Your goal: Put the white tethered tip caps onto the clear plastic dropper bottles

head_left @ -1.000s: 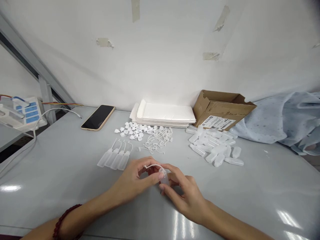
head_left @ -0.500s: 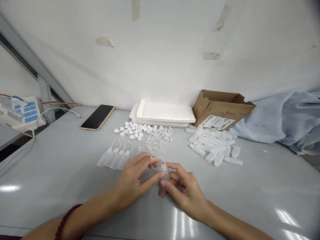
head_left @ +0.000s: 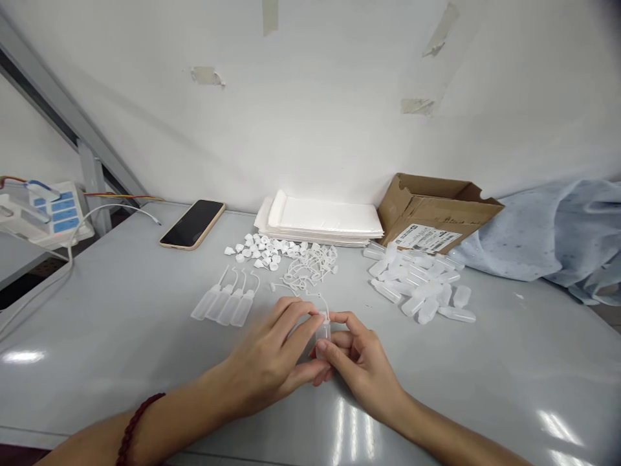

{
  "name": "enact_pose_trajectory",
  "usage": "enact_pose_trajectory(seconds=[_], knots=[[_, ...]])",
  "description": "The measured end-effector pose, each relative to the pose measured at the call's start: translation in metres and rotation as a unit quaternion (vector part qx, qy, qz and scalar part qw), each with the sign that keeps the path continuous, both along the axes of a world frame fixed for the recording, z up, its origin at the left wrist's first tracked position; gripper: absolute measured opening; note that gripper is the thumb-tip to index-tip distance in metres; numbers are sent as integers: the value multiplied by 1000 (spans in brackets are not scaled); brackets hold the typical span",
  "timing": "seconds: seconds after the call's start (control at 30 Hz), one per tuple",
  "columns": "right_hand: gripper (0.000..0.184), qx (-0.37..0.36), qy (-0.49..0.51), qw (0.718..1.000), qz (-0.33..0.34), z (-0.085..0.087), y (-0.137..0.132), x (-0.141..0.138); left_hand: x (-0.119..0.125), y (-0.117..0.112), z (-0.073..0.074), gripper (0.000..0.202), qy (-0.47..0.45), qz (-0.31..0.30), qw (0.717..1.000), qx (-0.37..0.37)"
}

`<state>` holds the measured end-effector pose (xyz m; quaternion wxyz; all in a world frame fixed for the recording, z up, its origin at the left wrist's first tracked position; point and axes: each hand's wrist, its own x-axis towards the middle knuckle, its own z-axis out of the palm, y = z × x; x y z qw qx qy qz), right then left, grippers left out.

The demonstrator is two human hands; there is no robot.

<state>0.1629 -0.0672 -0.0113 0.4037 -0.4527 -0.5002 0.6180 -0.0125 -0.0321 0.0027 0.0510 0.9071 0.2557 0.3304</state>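
Observation:
A small translucent plastic bottle [head_left: 322,332] stands upright between my hands, a thin white strap rising from a ring at its neck. My right hand [head_left: 361,359] is closed round its body, thumb in front and index finger up by the neck. My left hand [head_left: 279,353] grips it too, fingertips pressed at the neck ring and thumb low by the base. To the left lie several bottles fitted with straps [head_left: 228,304] in a row. Just beyond my hands is a heap of loose strap rings [head_left: 313,264], beside white caps [head_left: 262,249].
Loose bottles [head_left: 422,285] are piled at the right, before a cardboard box [head_left: 436,210] and a pale blue cloth [head_left: 533,226]. A stack of white padded envelopes [head_left: 325,220] lies by the wall. A phone [head_left: 193,224] and power strip [head_left: 61,213] are at left.
My left fingers have moved from the strap's free end onto the neck ring, and the left thumb has dropped lower. The strap now points up. My right hand keeps hold of the bottle.

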Motion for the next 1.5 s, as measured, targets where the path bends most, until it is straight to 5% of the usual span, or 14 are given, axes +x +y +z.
enact_pose_trajectory(seconds=[0.17,0.3,0.4,0.5,0.6,0.7,1.07,1.5], knots=[[35,18,-3,1000,15,-3,0,-4,3,-1,7,23,34,-11,994,102],[33,139,-121,983,4,-3,8,-6,-8,5,10,29,20,18,995,101],[37,320,-255,912,4,-3,26,-9,-28,18,16,39,-1,43,998,48],[42,473,-379,790,95,-2,50,-17,-50,35,22,41,10,50,999,11],[42,496,-457,710,203,2,69,-25,-65,47,25,37,24,68,997,-19],[45,490,-488,680,241,3,77,-29,-72,52,23,33,49,71,994,-61],[31,504,-543,669,51,-13,75,-24,-67,50,19,32,143,30,978,-146],[32,504,-428,733,158,-5,58,-34,-74,52,30,35,165,20,963,-214]])
